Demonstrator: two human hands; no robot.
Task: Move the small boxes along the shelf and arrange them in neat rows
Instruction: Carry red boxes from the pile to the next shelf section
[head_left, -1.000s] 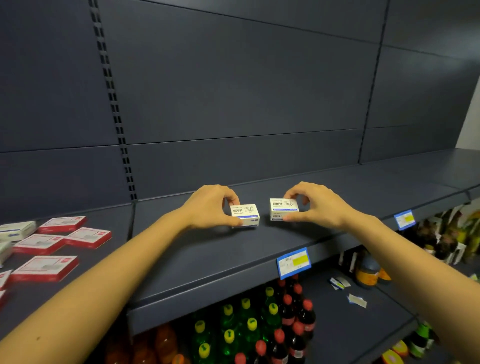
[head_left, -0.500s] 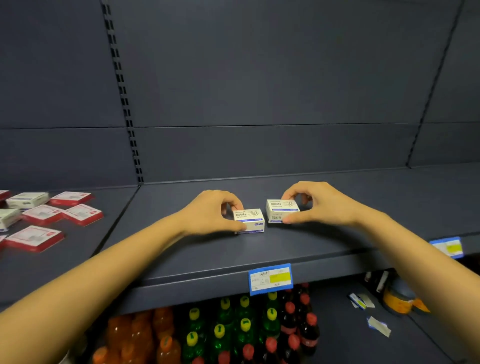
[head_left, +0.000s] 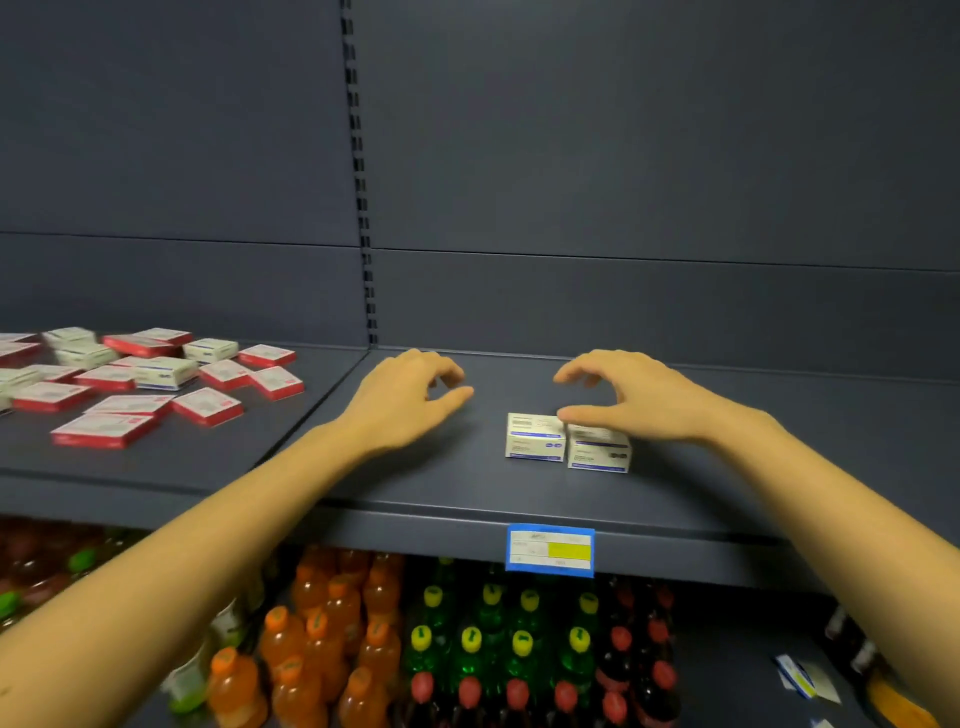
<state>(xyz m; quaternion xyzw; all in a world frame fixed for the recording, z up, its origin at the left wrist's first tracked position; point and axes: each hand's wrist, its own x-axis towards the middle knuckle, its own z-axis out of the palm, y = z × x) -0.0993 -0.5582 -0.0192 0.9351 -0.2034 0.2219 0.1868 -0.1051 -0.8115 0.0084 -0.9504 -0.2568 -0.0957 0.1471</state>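
Two small white boxes with blue stripes stand side by side and touching on the dark shelf (head_left: 452, 483): the left box (head_left: 535, 437) and the right box (head_left: 598, 450). My left hand (head_left: 408, 400) hovers to their left, fingers loosely curled, holding nothing. Above and just behind the boxes is my right hand (head_left: 631, 400), fingers spread and curved, with the thumb over the seam between the boxes; whether it touches them I cannot tell. Neither hand grips a box.
On the shelf section to the left lie several scattered red-and-white boxes (head_left: 104, 430) and white boxes (head_left: 165, 372). A blue and yellow price tag (head_left: 549, 551) hangs on the shelf edge. Bottles (head_left: 467, 644) fill the shelf below.
Both hands have let go of the boxes, which now stand together. My left hand has drawn away to the left and my right hand has lifted above them. The view has swung left.
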